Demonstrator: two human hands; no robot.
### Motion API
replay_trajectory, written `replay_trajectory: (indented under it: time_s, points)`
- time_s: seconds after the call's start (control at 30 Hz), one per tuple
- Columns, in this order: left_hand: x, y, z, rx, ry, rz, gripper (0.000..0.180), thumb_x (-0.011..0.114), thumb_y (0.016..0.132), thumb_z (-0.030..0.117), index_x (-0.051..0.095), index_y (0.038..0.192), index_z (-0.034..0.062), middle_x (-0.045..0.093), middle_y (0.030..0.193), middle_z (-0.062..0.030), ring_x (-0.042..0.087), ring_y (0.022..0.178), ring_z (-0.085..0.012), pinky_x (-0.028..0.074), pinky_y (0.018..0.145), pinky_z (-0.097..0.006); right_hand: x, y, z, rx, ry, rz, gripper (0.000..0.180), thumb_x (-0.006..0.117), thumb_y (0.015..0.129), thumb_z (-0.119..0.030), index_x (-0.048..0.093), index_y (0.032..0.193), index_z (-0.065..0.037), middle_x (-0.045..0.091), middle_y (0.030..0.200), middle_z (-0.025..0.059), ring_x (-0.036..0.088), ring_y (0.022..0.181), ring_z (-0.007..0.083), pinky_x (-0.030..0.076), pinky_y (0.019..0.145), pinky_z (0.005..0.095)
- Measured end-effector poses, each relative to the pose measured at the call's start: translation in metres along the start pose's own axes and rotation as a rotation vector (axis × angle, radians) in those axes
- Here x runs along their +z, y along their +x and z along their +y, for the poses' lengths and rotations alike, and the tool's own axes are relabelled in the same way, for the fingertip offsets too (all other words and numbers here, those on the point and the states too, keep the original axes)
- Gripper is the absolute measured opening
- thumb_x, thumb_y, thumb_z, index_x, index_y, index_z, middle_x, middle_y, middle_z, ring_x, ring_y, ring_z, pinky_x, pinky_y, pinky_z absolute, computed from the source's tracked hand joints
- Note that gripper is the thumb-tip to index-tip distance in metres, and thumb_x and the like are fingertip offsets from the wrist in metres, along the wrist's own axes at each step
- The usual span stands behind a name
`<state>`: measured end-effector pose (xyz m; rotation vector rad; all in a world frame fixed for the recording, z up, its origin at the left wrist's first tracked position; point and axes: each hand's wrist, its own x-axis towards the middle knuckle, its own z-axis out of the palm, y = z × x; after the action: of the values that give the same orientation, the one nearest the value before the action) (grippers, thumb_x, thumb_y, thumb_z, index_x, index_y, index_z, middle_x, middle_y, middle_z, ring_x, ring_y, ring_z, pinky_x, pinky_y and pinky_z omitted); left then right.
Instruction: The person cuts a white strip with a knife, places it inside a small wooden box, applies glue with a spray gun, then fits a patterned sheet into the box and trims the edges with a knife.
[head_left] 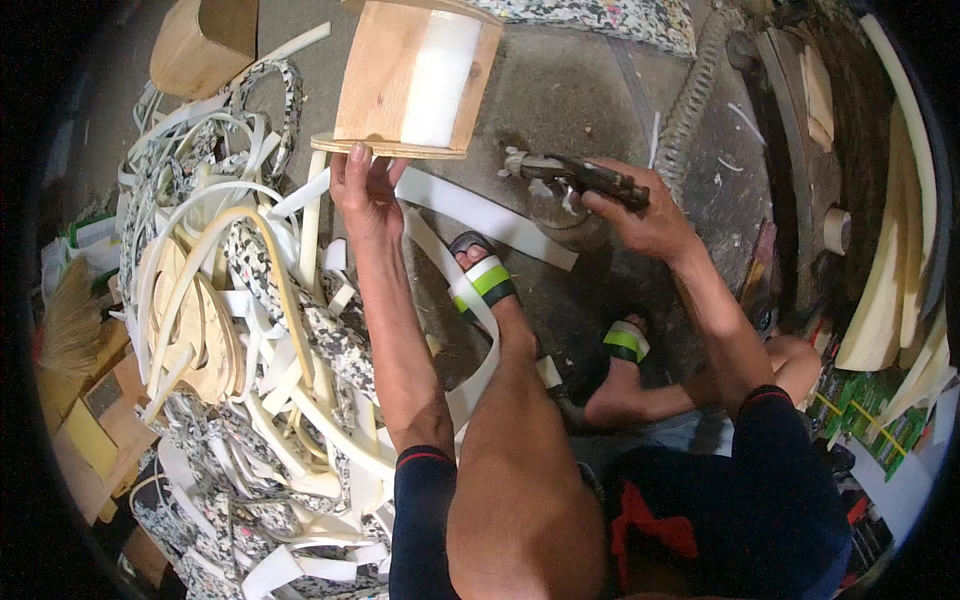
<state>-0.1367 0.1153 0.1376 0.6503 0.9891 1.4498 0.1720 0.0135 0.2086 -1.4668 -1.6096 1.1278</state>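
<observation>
Sitting by big messy pile of white and speckled foam strips (240, 330) on grey floor (570, 90). Light wooden box frame with white foam pad (415, 75) stands on floor ahead, above pile. Left hand (365, 190) open, fingertips touching frame's bottom edge. Right hand (640, 215) closed tight around dark metal staple gun (585, 175), just right of frame.

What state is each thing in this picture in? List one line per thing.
left hand: open, fingertips on the wooden frame's lower rim
wooden frame: tilted, white foam on one face
right hand: closed around the staple gun
staple gun: held level, nose pointing left
foam strips: loose, tangled heap
</observation>
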Motion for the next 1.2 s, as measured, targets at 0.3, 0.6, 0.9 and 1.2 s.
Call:
replay_trajectory:
  time_s: [0.3, 0.6, 0.9, 1.2]
  points:
    - [0.0, 0.002, 0.002, 0.009, 0.003, -0.006, 0.068, 0.076, 0.087, 0.032, 0.045, 0.137, -0.0029, 0.062, 0.123, -0.0181, 0.068, 0.11, -0.0289, 0.063, 0.088, -0.042, 0.013, 0.016, -0.018, 0.106, 0.043, -0.051, 0.04, 0.069, 0.096, -0.039, 0.07, 0.11, -0.001, 0.057, 0.067, -0.0016, 0.048, 0.064, 0.0077, 0.04, 0.055, 0.03]
    - [-0.002, -0.001, -0.002, 0.0, 0.08, 0.014, 0.054, 0.072, 0.091, 0.032, 0.052, 0.132, 0.0022, 0.066, 0.116, -0.0119, 0.07, 0.1, -0.0229, 0.062, 0.082, -0.038, 0.016, 0.01, -0.021, 0.151, 0.063, 0.059, 0.035, 0.07, 0.095, -0.037, 0.069, 0.107, -0.004, 0.056, 0.064, 0.0018, 0.05, 0.061, 0.0089, 0.042, 0.056, 0.031]
    - [0.003, -0.003, -0.004, 0.006, 0.133, 0.021, 0.054, 0.073, 0.091, 0.031, 0.051, 0.132, 0.0024, 0.066, 0.114, -0.0106, 0.07, 0.096, -0.0203, 0.06, 0.079, -0.035, 0.01, 0.012, -0.025, 0.157, -0.083, 0.003, 0.035, 0.072, 0.094, -0.037, 0.069, 0.107, -0.005, 0.057, 0.063, 0.0073, 0.049, 0.059, 0.0111, 0.042, 0.056, 0.033]
    - [0.003, -0.01, -0.006, -0.033, 0.079, 0.049, 0.063, 0.078, 0.086, 0.021, 0.047, 0.135, -0.002, 0.064, 0.115, -0.0131, 0.07, 0.093, -0.0193, 0.062, 0.075, -0.031, 0.007, 0.022, -0.019, 0.126, -0.101, 0.241, 0.035, 0.074, 0.093, -0.035, 0.069, 0.107, -0.003, 0.06, 0.066, 0.0087, 0.052, 0.06, 0.0108, 0.043, 0.056, 0.0316]
